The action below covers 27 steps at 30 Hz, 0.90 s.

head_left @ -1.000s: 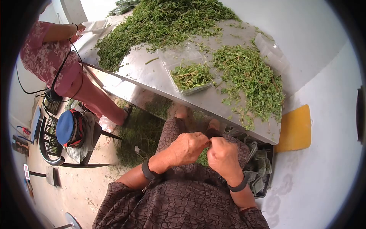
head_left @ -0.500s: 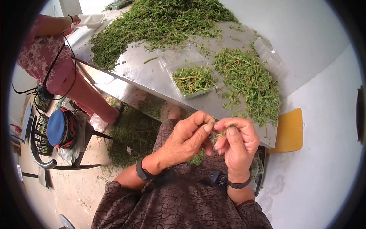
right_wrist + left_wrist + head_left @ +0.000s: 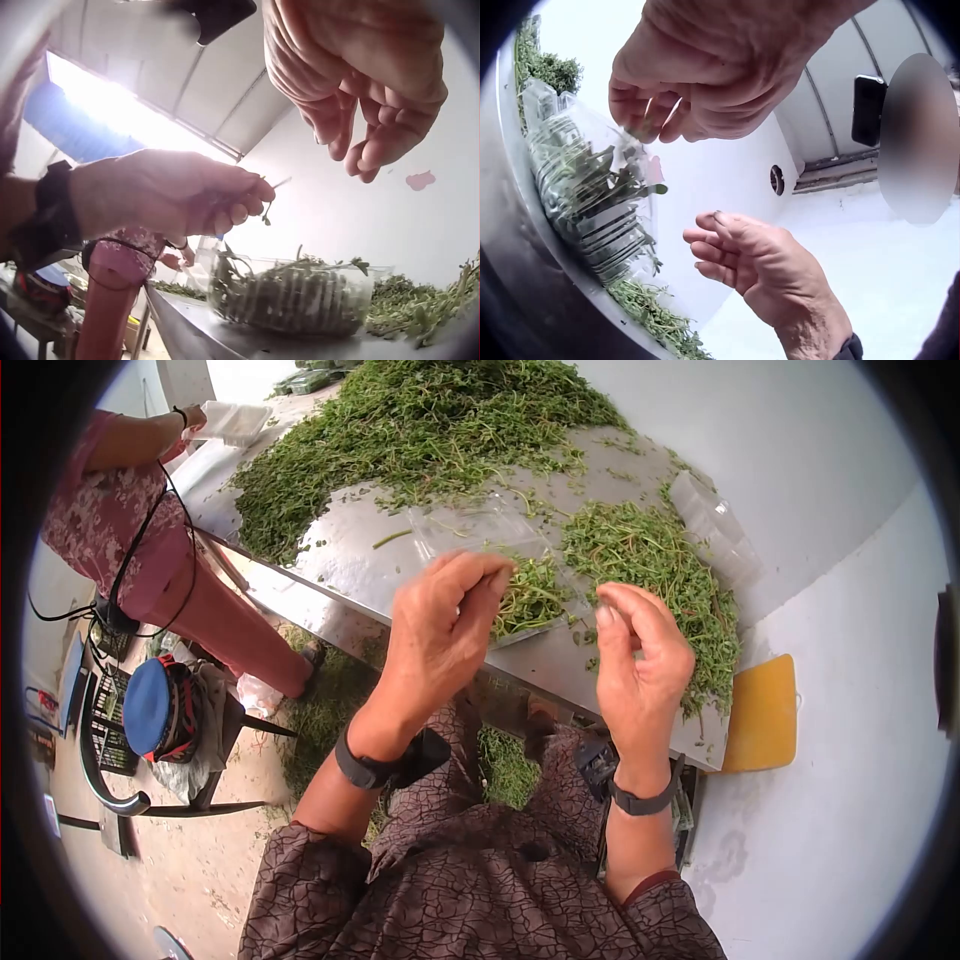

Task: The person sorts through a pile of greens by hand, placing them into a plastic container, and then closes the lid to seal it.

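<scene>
My left hand (image 3: 440, 615) is raised over the table's near edge, thumb and fingers pinching a small green sprig. The sprig (image 3: 268, 213) pokes out past the fingertips in the right wrist view. My right hand (image 3: 645, 670) is raised to its right, fingers loosely bent and nothing between them. Behind the left hand stands a clear plastic box (image 3: 289, 300) filled with green leafy stems, partly hidden by that hand in the head view. Its clear lid (image 3: 475, 525) is hinged back on the table. Right of the box lies a pile of picked stems (image 3: 650, 560).
A large heap of greens (image 3: 430, 430) covers the far part of the metal table (image 3: 350, 525). Clear containers (image 3: 715, 525) lie by the wall. At left, another person (image 3: 160, 550) holds a container near a chair bearing a blue cap (image 3: 160, 705). A yellow board (image 3: 765, 715) leans at right.
Both hands were together over my lap, fingers on a stem. They have moved up toward the table and apart, the left keeping a sprig while the right let go.
</scene>
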Each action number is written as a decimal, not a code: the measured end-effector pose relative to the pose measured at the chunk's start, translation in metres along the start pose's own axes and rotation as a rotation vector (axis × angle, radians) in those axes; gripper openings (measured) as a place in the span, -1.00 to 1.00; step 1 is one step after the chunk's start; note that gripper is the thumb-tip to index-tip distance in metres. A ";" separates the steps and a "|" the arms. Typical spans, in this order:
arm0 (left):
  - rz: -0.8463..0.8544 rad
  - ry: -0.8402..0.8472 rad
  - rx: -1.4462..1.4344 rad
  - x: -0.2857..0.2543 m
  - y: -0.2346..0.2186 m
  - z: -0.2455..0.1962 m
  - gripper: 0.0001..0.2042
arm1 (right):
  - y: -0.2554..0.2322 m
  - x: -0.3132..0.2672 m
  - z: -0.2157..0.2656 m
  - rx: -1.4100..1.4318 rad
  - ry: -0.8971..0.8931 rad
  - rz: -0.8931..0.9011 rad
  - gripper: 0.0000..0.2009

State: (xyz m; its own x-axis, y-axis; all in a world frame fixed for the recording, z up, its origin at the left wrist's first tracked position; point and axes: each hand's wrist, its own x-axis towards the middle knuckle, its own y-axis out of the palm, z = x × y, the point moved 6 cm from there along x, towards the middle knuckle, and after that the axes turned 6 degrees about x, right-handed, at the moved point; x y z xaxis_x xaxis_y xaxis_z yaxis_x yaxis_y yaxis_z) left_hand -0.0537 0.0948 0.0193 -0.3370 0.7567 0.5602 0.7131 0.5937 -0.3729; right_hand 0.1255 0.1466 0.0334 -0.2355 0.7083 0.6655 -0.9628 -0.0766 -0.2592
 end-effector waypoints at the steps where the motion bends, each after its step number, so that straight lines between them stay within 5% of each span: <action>1: -0.034 0.107 0.090 0.004 0.003 -0.001 -0.83 | 0.001 0.003 -0.005 -0.001 0.002 -0.001 -0.85; 3: -0.069 0.089 0.058 0.005 0.007 0.005 -0.80 | 0.008 0.007 -0.009 -0.354 -0.180 0.052 -0.81; 7: -0.081 0.172 0.132 0.000 0.013 0.011 -0.82 | 0.023 0.008 -0.022 -0.508 -0.128 0.212 -0.88; 15: 0.120 0.266 0.267 0.006 0.041 0.002 -0.78 | 0.040 0.014 -0.031 -0.547 -0.192 0.255 -0.92; 27: 0.177 0.284 0.344 0.015 0.055 0.013 -0.85 | 0.052 0.017 -0.029 -0.454 -0.267 0.213 -0.95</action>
State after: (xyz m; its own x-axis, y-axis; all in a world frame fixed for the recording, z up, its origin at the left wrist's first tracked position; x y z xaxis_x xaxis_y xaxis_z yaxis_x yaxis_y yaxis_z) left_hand -0.0275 0.1421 -0.0019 -0.0133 0.7779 0.6283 0.4836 0.5550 -0.6768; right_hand 0.0757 0.1753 0.0106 -0.5004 0.5038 0.7042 -0.7507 0.1527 -0.6427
